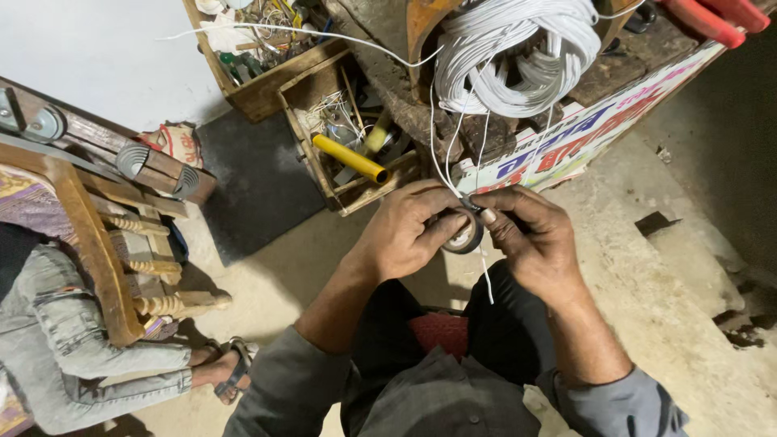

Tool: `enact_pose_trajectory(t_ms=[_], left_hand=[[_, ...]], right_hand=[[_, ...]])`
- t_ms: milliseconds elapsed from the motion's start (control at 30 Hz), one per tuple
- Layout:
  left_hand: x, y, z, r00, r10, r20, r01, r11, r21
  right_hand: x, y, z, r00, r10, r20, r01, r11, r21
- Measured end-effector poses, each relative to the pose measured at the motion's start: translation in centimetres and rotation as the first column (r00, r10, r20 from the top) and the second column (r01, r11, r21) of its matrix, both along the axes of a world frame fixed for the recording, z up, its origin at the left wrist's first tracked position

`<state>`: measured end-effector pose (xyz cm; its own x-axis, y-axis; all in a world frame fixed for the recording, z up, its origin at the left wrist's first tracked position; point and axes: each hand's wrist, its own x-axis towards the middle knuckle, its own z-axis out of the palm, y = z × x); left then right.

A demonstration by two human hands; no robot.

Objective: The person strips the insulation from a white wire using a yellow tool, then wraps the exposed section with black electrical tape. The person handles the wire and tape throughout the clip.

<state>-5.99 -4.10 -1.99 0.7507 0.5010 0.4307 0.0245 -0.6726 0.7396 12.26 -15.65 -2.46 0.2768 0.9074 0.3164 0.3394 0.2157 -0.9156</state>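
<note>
Bare concrete floor [647, 267] lies open on the right. Far ahead, the white wire coil [510, 57] and wooden crates [324, 89] block the way. On the left, a wooden chair [89, 243] and a seated person's leg [97, 364] crowd the near side.

Glossy white plastic-coated wire coil [518, 57], rough worn wooden crates [267, 89], matt rough concrete floor [664, 291], glossy yellow tube [350, 158]

We log small repair workshop: white wire coil [518, 57] above hands, wooden crates [324, 105] of tools up-left, bare concrete floor [647, 307].
</note>
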Motion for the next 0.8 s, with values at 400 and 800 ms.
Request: enact_pose_trajectory(t_ms=[400, 800], left_hand=[[2.7, -1.9, -2.6, 0.968, 0.230, -0.098, -0.247, 0.829, -0.502], [2.2, -1.0, -0.9, 0.978, 0.018, 0.207, 0.052, 0.944, -0.327]], right_hand=[[-1.2, 0.1, -1.2, 0.975, -0.160, 0.155, 0.118, 0.961, 0.249], [-2.6, 1.6, -1.0, 0.821, -0.408, 0.399, 0.322, 0.909, 0.266]])
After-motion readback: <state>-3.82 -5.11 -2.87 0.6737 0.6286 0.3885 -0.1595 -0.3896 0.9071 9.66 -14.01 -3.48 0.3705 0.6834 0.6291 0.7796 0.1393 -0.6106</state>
